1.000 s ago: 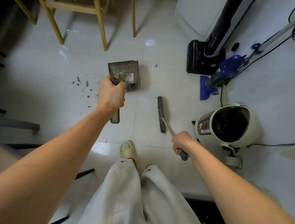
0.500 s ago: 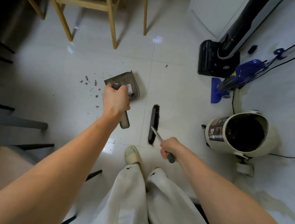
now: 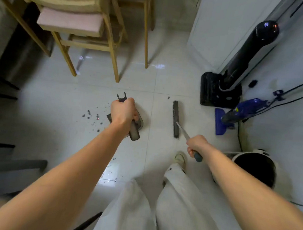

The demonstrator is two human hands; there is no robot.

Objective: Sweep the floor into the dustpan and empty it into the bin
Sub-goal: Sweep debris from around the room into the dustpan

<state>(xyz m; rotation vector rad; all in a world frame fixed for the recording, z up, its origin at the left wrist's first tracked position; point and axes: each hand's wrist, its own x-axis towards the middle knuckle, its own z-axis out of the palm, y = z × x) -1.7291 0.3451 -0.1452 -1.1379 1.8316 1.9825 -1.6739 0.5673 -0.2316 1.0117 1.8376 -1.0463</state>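
Both hands were clenched: the left hand (image 3: 123,112) gripped the grey plastic dustpan (image 3: 136,126) above the white tiled floor (image 3: 76,94), near scattered dark debris (image 3: 92,117); the right hand (image 3: 196,144) held the long-handled grey broom (image 3: 175,118), its head on the floor.

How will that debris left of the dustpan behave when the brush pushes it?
The debris is small, loose specks, so it probably scatters rather than moving together. The glossy floor likely lets bits skid easily. Fine pieces may slip under the brush, needing a second pass.

white tiled floor (image 3: 72,145), scattered debris (image 3: 92,117)
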